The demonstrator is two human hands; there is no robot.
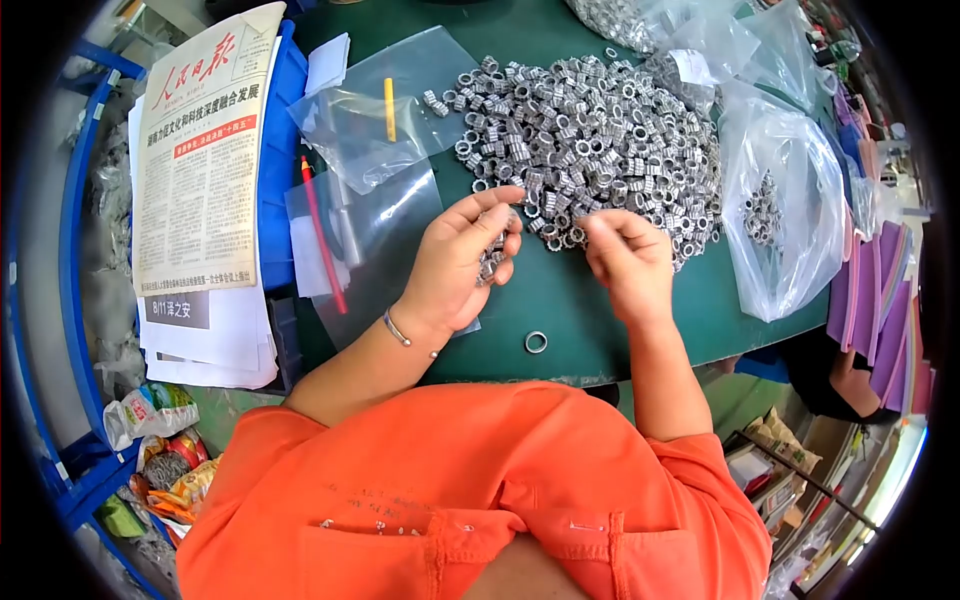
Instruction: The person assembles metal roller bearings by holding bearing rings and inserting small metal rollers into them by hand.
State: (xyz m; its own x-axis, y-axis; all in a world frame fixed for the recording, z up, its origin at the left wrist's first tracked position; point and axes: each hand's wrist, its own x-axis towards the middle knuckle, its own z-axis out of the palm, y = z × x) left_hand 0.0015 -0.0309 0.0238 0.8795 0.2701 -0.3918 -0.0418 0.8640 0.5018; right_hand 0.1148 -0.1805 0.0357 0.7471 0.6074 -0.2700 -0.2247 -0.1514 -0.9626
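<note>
Grey, ribbed metal rings [600, 150] heaped on dark-green tabletop [700, 330]. Left hand [462, 255] half-curled, cradling several; right hand [635, 262] nearly pinched at heap's near edge, grip unclear. Seemingly picking stage; another pick would need precise fingertip closure.

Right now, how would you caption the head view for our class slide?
Left hand cupping small metal rings beside a heaped pile.

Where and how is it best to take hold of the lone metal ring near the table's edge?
Pinch the lone ring by opposite sides of its rim, from above: it lies flat on the table, hole up, apart from the pile, so both sides seem free.
</note>
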